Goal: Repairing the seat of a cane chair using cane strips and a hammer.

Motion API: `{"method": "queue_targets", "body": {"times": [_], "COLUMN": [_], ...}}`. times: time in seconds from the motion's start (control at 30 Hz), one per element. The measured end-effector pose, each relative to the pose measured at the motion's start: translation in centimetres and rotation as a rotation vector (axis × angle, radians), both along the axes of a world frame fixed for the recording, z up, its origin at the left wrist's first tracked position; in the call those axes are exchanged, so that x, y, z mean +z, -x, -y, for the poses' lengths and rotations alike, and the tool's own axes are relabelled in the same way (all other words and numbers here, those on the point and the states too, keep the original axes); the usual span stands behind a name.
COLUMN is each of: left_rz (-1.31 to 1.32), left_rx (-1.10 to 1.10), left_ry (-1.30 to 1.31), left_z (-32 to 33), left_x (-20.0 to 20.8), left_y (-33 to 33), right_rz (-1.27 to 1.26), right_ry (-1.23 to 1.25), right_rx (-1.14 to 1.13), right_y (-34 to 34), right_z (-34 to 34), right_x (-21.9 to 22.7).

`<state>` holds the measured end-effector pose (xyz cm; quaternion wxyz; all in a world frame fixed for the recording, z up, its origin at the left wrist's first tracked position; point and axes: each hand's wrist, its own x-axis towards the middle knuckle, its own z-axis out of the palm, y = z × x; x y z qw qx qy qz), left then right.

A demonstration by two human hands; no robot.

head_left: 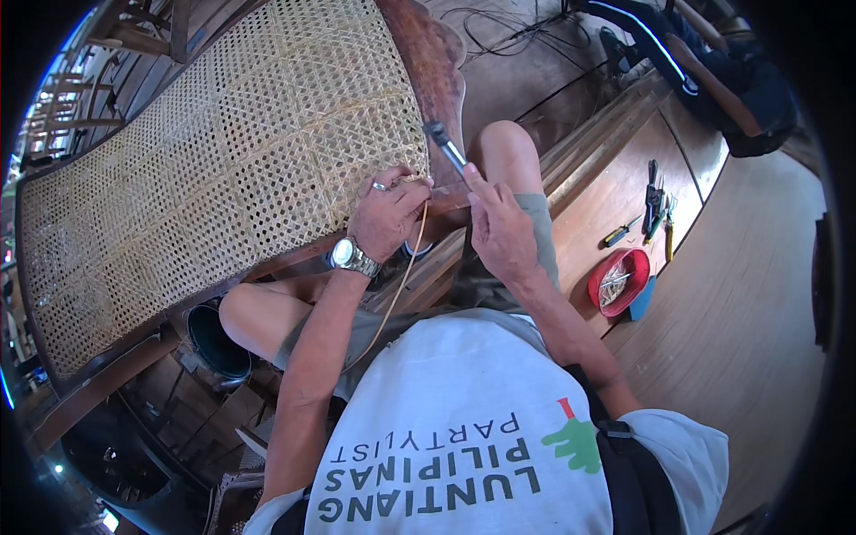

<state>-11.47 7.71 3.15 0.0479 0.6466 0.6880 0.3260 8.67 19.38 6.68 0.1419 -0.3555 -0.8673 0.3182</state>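
Observation:
A woven cane panel (223, 143) is stretched across a dark brown wooden frame (439, 76) in front of me. My left hand (390, 216), with a watch on its wrist, rests at the panel's near right corner. Its fingers are pinched on a thin cane strip (403, 287), which trails down from the corner toward my lap. My right hand (506, 230) is closed round a hammer (445, 144). The hammer's dark head is raised just right of the panel's edge, close to my left fingertips. What lies under those fingertips is hidden.
On the wooden board to my right sit a red bowl (596, 287) of small thin pieces, a screwdriver (621, 232) and pliers (670, 234). Another person (749, 94) is at the far right. Black cables (508, 31) lie on the far floor; a dark bucket (217, 343) stands beside my left knee.

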Motion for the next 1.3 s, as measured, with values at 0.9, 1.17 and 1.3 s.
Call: {"method": "queue_targets", "body": {"times": [0.9, 1.17, 1.3], "left_rz": [0.026, 0.028, -0.033], "left_rx": [0.005, 0.010, 0.016], "left_ry": [-0.064, -0.083, -0.039], "left_z": [-0.3, -0.3, -0.1], "left_x": [-0.1, -0.1, -0.4], "left_y": [0.1, 0.0, 0.1], "right_rz": [-0.252, -0.216, -0.290], "right_ry": [0.159, 0.174, 0.039], "right_rx": [-0.014, 0.087, 0.050], "right_y": [-0.4, 0.8, 1.0], "right_z": [-0.6, -0.1, 0.6], "right_x": [0.4, -2.1, -2.0]}}
